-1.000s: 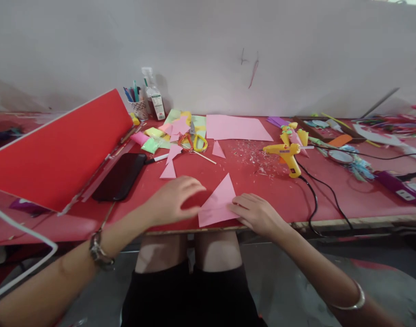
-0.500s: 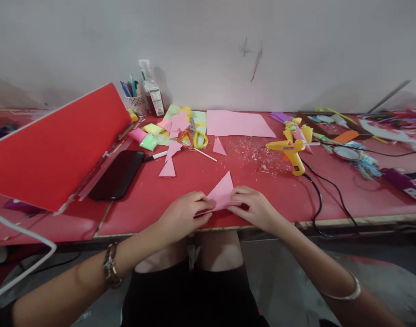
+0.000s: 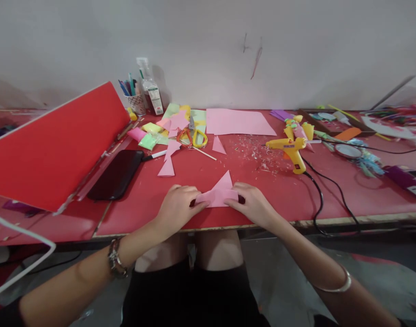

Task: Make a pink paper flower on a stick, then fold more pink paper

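A pink sheet of paper (image 3: 218, 196) lies near the front edge of the red table, its lower side folded into a strip and its point facing away from me. My left hand (image 3: 180, 204) pinches the left end of the fold between thumb and fingers. At the right end, my right hand (image 3: 250, 202) grips the paper the same way. Beyond it rest a small pink paper triangle (image 3: 219, 145) and another cut pink piece (image 3: 167, 167). A large pink sheet (image 3: 240, 122) lies flat by the wall.
A yellow glue gun (image 3: 293, 152) with a black cable stands right of centre, beside scattered scraps. Yellow-handled scissors (image 3: 200, 138) lie among coloured papers. To the left are a black phone (image 3: 116, 175), a leaning red board (image 3: 61, 145), a pen cup (image 3: 136, 103) and a bottle (image 3: 153, 93).
The paper's lower edge has been turned up, so a folded strip now faces me across its base. Both hands have shifted slightly, thumbs now in front of the strip.
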Demonstrator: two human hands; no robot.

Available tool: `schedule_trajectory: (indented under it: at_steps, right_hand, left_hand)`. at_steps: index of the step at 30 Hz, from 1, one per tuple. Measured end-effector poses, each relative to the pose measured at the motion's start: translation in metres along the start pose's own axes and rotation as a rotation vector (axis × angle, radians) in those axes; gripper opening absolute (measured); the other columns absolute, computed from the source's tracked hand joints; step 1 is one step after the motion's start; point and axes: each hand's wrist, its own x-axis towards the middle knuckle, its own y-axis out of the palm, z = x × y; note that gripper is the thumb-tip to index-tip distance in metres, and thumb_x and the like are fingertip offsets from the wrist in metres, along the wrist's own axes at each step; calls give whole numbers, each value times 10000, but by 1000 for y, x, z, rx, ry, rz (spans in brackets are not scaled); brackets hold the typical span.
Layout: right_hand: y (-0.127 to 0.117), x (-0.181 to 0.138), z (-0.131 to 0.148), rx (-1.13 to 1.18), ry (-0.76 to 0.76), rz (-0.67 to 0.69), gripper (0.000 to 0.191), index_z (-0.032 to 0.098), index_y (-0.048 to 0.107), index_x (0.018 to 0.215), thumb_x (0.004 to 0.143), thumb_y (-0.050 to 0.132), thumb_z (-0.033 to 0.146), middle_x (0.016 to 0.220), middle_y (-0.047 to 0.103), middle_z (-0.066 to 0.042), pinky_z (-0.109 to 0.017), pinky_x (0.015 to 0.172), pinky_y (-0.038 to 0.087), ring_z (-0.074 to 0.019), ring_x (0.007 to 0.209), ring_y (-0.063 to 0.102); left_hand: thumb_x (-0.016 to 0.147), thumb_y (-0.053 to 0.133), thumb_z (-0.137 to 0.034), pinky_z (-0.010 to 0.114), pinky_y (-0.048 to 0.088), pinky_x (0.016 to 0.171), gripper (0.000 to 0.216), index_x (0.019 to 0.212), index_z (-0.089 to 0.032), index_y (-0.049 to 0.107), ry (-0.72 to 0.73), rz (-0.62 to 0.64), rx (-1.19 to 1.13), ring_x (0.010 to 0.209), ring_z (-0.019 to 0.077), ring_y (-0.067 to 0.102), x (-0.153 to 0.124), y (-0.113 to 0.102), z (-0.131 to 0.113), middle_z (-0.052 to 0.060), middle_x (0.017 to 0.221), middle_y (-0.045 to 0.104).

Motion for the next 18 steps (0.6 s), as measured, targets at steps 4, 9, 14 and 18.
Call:
schedule_trajectory:
  at_steps: [4,9,14,18]
  right_hand:
    - [1,2,2,-107,52,37,271,157,429,538,760,534,269,606,465,0,-219,549,328,-115,585,438]
    - [4,0,6,-186,60,32,233,158,436,569,773,514,239,635,481,-14,-230,579,339,-125,613,441]
    - [8,-2,7,-227,47,5,176,156,471,613,784,484,198,651,503,-24,-236,586,348,-132,622,454]
    - [10,-2,6,-256,31,-8,189,154,474,606,791,469,193,640,502,-27,-237,573,348,-131,604,450]
  left_hand:
    - [824,419,-407,270,358,586,349,605,-155,520,-15,7,49,570,133,499,-1,1,0,-11,594,543]
    - [841,409,-367,260,415,640,299,1009,-145,519,79,-111,98,747,150,563,-4,3,7,57,902,604]
    - [869,319,-124,298,398,717,342,1166,-240,445,586,-89,430,880,167,542,0,-6,14,76,1139,529]
    - [879,316,-116,278,369,713,357,1208,-209,416,741,47,479,928,150,527,5,-8,13,36,1073,586]
